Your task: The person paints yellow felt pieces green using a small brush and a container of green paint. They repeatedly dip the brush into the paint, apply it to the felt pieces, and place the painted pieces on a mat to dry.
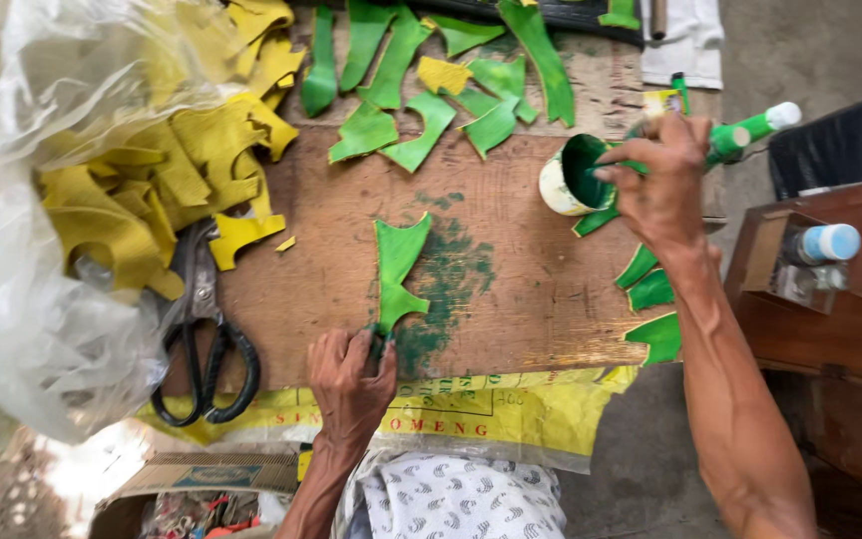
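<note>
The bottom tip of a green piece (396, 269) is pinned to the board (511, 240) by the left hand (351, 374). The fingers (376, 344) are pressed together on that lower end, so the piece runs up and away from them, with its forked top pointed toward the far side of the board. The rest of it is left uncovered, lying flat. A smear of green paint (451, 274) can be seen on the wood right beside the piece, on its right.

Over at the right hand (660, 180), a brush (740, 135) with a green handle and white end is gripped, fingers curled shut around it. The bristle end is dipped into a small cup (571, 175) of green paint, which is sat just left of the knuckles, well apart from the pinned piece.

More green pieces (421, 90) are spread along the far edge of the board, and a few (650, 294) are laid off the right edge under the right forearm. A yellow pile (152, 190) is heaped on the left, partly against a clear plastic bag (22, 250). Black-handled scissors (202, 349) are parked just below that pile, well left of the left hand. A yellow sack (511, 409) is tucked under the near edge of the board.
</note>
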